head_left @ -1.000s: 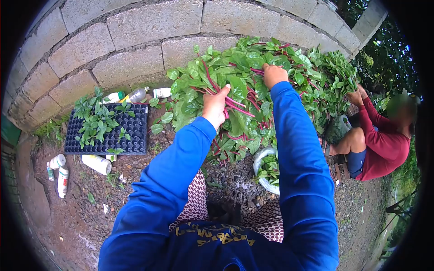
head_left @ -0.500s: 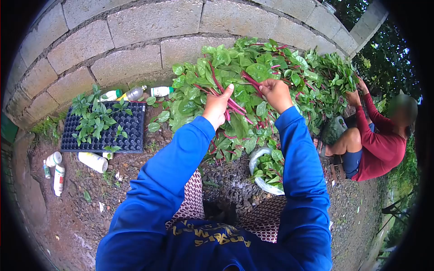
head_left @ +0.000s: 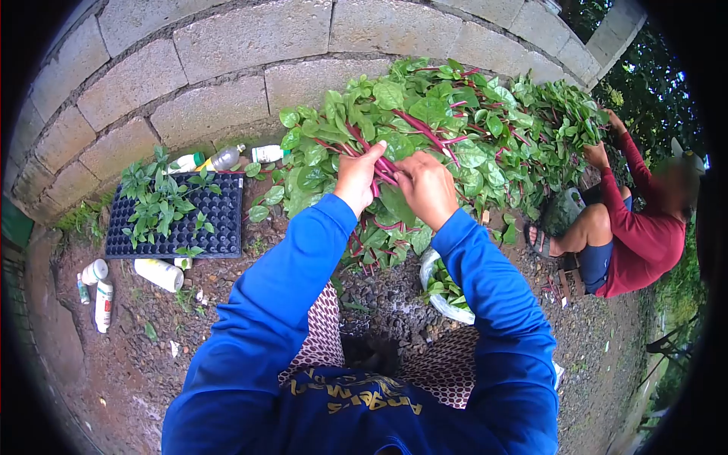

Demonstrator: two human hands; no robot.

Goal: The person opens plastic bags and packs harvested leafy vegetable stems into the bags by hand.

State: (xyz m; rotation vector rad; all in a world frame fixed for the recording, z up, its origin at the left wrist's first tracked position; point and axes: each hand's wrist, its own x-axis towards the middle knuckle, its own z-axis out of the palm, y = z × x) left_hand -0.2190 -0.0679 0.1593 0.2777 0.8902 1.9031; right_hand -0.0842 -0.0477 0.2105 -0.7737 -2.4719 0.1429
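My left hand (head_left: 358, 179) is wrapped round a bunch of leafy greens with dark red stems (head_left: 364, 140), its thumb lying along the stems. Right beside it, my right hand (head_left: 426, 186) is closed at the cut ends of the same stems; its fingertips are partly hidden by the hand itself. Around and beyond both hands spreads a large heap of the same red-stemmed greens (head_left: 474, 114). Loose red stems (head_left: 428, 130) lie on the heap just past my right hand.
A block wall (head_left: 250, 38) stands behind the heap. At left are a black seedling tray (head_left: 216, 241) with seedlings and several bottles, one white (head_left: 159, 274). A plastic bag (head_left: 453, 309) of leaves sits by my right forearm. At right, a person in a red shirt (head_left: 644, 246) handles greens.
My right hand has moved left and down to the bunch in my left hand. The red stems it held before now lie on the heap.
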